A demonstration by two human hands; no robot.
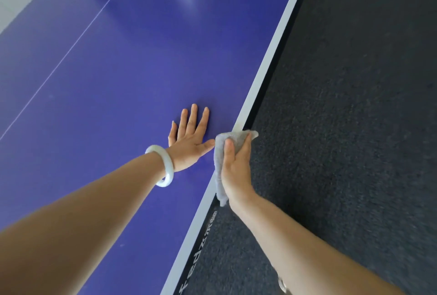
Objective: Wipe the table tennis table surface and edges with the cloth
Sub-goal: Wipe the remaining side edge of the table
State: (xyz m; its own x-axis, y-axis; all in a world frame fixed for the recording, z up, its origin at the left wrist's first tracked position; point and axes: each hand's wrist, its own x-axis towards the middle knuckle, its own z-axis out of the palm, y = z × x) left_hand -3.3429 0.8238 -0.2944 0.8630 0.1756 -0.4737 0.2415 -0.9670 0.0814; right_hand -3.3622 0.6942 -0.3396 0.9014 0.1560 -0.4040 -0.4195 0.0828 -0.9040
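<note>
Bare forearms (82,219) lead out: left hand (189,139) flat, fingers straight, on the blue counter (118,81); just beside it, right hand (236,168) clutches the cloth (219,150) at the counter's edge (267,67). Soft, light: probably best bunched.

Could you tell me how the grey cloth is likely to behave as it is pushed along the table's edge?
The cloth is probably floppy: it folds over the table edge and bunches under the right hand. It looks thin, so likely light. On the glossy table top it should slide easily.
</note>
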